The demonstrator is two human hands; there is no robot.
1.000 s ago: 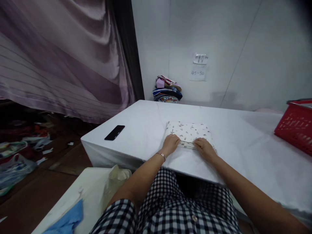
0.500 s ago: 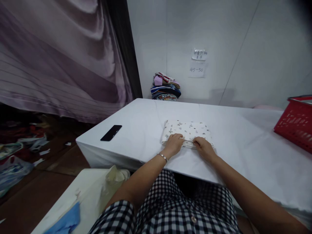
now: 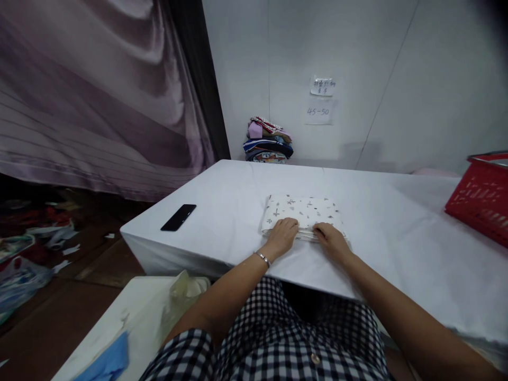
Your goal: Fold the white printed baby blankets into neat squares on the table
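Note:
A folded white cloth with small grey prints point(image 3: 304, 210) lies on the white table point(image 3: 397, 248) in front of me. My left hand point(image 3: 282, 235) rests on its near left edge, fingers curled over the fold. My right hand point(image 3: 331, 239) lies on the near right edge, fingers bent onto the cloth. The two hands sit close together, almost touching. A thin bracelet circles my left wrist.
A black phone point(image 3: 178, 217) lies near the table's left edge. A red plastic basket point(image 3: 482, 198) stands at the far right. A pile of folded clothes point(image 3: 268, 142) sits by the wall. A lower white surface with blue cloth point(image 3: 105, 362) is at my left.
My left hand has slid a little rightward along the cloth's near edge, closer to my right hand. The view has shifted slightly.

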